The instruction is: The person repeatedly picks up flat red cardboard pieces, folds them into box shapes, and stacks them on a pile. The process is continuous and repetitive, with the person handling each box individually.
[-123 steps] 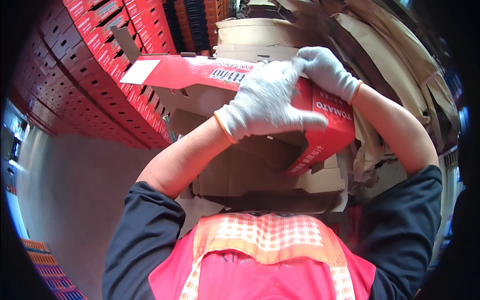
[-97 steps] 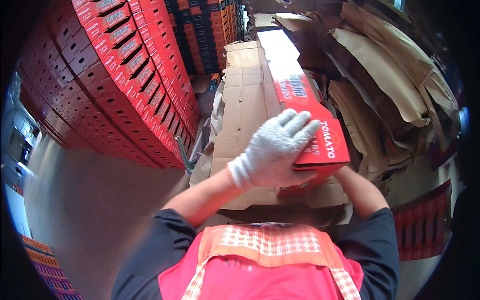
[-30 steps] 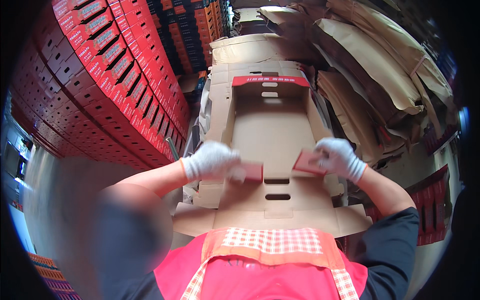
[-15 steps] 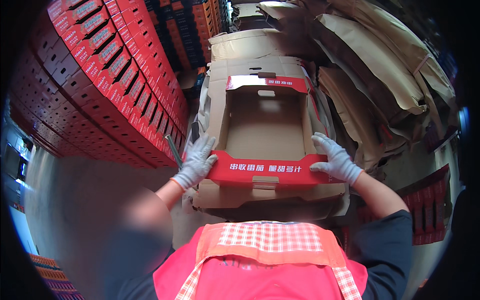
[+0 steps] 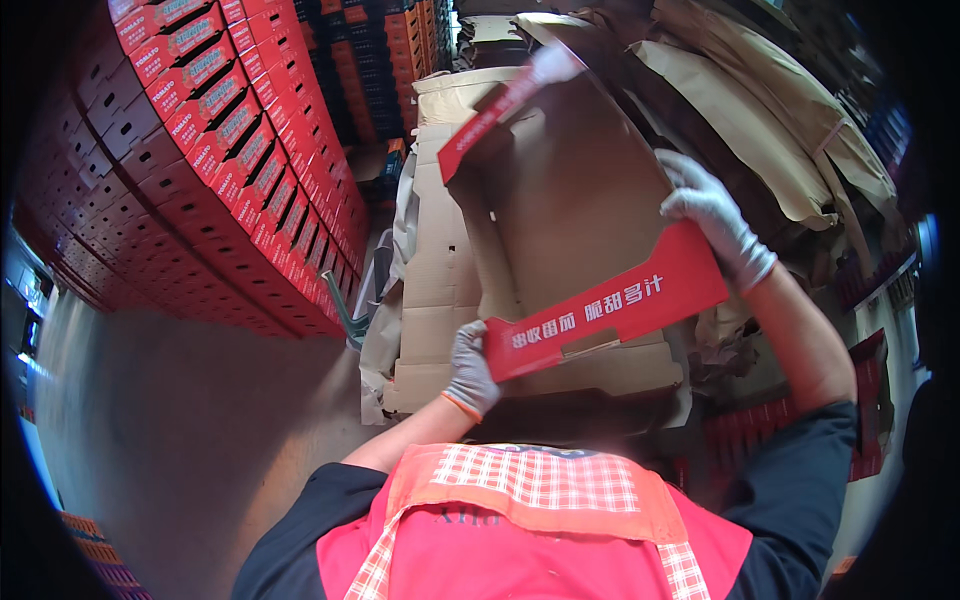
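Observation:
I hold a folded cardboard tray box (image 5: 575, 200) in front of me, brown inside with red printed walls, tilted so its right side is raised. My left hand (image 5: 470, 368), in a grey glove, grips the lower left corner of the near red wall (image 5: 610, 312). My right hand (image 5: 715, 220), in a white glove, grips the upper right end of the same wall. The far red wall (image 5: 480, 130) points up and away.
A tall stack of red boxes (image 5: 210, 170) fills the left side. Flat brown cardboard blanks (image 5: 435, 290) lie piled under the tray. Crumpled brown cardboard sheets (image 5: 770, 120) lean at the right. Bare grey floor (image 5: 180, 420) lies at lower left.
The tray was level in front of me half a second ago; now it is lifted and tilted, right side up. My right hand has risen, my left hand stays low.

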Motion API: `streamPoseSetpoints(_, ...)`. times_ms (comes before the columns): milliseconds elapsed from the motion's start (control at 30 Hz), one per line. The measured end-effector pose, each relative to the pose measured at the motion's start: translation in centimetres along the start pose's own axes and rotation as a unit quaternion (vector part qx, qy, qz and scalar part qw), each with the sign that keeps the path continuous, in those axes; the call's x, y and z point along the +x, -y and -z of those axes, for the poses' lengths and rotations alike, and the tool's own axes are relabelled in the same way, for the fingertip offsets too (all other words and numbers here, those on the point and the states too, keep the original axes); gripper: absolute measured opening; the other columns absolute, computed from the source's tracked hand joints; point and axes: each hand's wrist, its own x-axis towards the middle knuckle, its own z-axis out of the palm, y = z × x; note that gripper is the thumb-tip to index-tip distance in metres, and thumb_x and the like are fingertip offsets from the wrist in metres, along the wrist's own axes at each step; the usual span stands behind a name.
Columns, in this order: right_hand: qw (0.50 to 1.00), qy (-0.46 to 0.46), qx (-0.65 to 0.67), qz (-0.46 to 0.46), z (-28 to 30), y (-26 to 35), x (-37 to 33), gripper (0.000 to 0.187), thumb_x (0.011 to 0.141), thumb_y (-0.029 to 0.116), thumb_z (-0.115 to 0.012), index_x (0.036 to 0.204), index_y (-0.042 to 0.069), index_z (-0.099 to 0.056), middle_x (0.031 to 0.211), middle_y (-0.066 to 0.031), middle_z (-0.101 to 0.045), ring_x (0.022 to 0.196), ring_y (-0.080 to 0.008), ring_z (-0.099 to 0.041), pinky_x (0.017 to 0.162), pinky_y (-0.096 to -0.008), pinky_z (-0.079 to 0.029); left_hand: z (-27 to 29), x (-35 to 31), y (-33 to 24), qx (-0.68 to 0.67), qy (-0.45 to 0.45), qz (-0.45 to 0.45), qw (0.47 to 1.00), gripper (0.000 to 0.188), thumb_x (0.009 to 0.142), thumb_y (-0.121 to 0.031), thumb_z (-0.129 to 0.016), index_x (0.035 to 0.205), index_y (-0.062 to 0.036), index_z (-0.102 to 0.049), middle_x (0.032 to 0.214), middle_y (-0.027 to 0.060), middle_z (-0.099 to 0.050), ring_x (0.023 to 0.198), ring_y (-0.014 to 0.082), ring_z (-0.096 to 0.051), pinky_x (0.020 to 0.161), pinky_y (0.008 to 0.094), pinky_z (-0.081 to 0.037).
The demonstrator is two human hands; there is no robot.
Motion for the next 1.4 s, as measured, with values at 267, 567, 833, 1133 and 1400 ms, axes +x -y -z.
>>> streamPoseSetpoints(267,0.801,0.179,-0.531,0.209,-13.5,6.8,0.0,0.054,0.074,0.012,-0.068,0.127,0.011,-0.060,0.120,-0.0152,-0.064,0.109,-0.0321,-0.061,0.094,-0.0422,-0.051,-2.4,-3.0,0.8,0.184,0.295,0.329,0.878,0.042,0.093,-0.030,-0.059,0.121,0.0023,-0.061,0.123,0.0177,-0.065,0.109,0.0336,-0.065,0.099,0.0407,-0.050)
streamPoseSetpoints(567,0.838,-0.188,-0.399,0.321,-9.6,3.6,2.8,0.030,0.090,0.018,-0.069,0.115,0.005,-0.061,0.107,-0.0164,-0.068,0.098,-0.0290,-0.069,0.085,-0.0350,-0.054,-21.2,-9.7,-10.4,0.796,0.194,-0.562,0.113,0.101,0.060,-0.074,-0.073,0.113,0.0117,-0.061,0.118,0.0306,-0.060,0.121,0.0430,-0.053,0.107,0.0519,-0.038)
streamPoseSetpoints(833,0.793,-0.109,-0.579,0.155,-5.5,5.4,-0.9,0.025,0.093,0.028,-0.065,0.083,0.005,-0.069,0.067,-0.0157,-0.065,0.065,-0.0327,-0.068,0.061,-0.0398,-0.053,-24.1,-6.8,-10.9,0.875,0.235,-0.371,0.204,0.098,0.058,-0.086,-0.066,0.101,0.0027,-0.069,0.096,0.0213,-0.068,0.092,0.0346,-0.067,0.086,0.0419,-0.050)
streamPoseSetpoints(1133,0.668,0.034,-0.685,0.289,-7.2,5.2,3.4,0.030,0.090,0.026,-0.060,0.068,0.006,-0.061,0.069,-0.0166,-0.065,0.070,-0.0340,-0.067,0.067,-0.0467,-0.051,-22.2,-7.4,-10.6,0.812,0.255,-0.466,0.242,0.087,0.056,-0.078,-0.072,0.088,0.0027,-0.070,0.088,0.0204,-0.068,0.087,0.0320,-0.066,0.081,0.0396,-0.048)
streamPoseSetpoints(1400,0.901,-0.020,-0.427,0.075,-8.8,3.0,5.4,0.028,0.091,0.032,-0.064,0.090,0.005,-0.072,0.083,-0.0166,-0.071,0.076,-0.0341,-0.068,0.074,-0.0384,-0.054,-19.9,-5.8,-10.5,0.639,0.335,-0.507,0.472,0.102,0.076,-0.065,-0.075,0.142,0.0072,-0.043,0.119,0.0254,-0.062,0.121,0.0355,-0.056,0.107,0.0417,-0.041)
